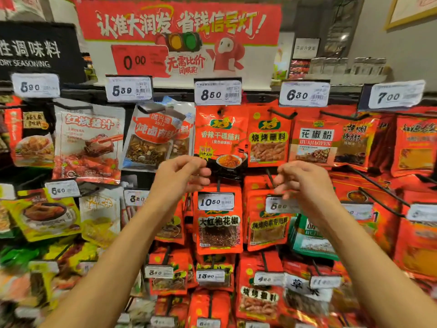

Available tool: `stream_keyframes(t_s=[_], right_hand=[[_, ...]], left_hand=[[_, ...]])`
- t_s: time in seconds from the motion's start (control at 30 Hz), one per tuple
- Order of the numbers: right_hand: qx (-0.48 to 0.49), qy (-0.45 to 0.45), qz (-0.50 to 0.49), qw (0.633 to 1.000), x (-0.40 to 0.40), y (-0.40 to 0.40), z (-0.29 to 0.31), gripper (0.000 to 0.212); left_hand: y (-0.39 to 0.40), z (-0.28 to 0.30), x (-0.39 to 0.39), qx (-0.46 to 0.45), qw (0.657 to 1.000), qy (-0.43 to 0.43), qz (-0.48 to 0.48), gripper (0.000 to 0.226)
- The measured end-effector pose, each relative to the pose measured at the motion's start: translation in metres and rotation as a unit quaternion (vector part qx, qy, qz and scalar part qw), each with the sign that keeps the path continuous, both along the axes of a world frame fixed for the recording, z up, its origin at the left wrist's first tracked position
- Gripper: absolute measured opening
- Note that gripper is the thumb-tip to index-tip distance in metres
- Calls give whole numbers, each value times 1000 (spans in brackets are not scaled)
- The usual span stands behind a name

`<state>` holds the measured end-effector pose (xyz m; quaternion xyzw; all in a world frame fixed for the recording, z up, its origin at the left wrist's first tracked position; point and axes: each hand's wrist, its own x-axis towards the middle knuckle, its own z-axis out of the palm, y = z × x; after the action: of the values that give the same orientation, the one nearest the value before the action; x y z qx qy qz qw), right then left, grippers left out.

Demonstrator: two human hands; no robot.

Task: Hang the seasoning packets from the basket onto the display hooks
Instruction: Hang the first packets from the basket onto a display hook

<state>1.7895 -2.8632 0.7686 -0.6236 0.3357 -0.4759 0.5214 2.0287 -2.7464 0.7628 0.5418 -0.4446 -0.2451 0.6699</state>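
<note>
Two bare hands, left hand (183, 172) and right hand (305, 179), before a display carrying five price tags (217, 92) along its top rail, one red promotional banner (179, 22) and one black aisle sign (35, 52).

I'm reading "DRY SEASONING" on the black aisle sign (35, 52), "8.50" on the white price tag (217, 92), "HUAJIAOFEN" showing on the red pepper-powder packet (315, 142).
</note>
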Motion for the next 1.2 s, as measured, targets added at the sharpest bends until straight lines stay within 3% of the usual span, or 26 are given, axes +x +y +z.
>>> stream_keyframes(t_s=[0.17,0.3,0.63,0.77,0.9,1.07,1.2], right_hand=[[43,-34,34,998,-72,28,-65,22],[140,18,33,989,-119,39,-158,23],[389,252,21,886,-238,64,-392,20],[449,299,-4,842,-269,86,-478,30],[505,329,-17,798,-282,110,-563,23],[538,357,14,763,-289,125,-688,17],[472,485,56,734,-287,133,-800,20]], left_hand=[[27,-56,-61,45,996,69,-36,24],[34,-131,-122,149,979,135,-23,22],[68,-352,-253,452,849,270,45,14],[92,-429,-283,530,781,320,81,12],[115,-512,-293,607,720,323,95,13],[124,-630,-284,652,685,316,81,13],[121,-727,-282,671,685,279,56,10]])
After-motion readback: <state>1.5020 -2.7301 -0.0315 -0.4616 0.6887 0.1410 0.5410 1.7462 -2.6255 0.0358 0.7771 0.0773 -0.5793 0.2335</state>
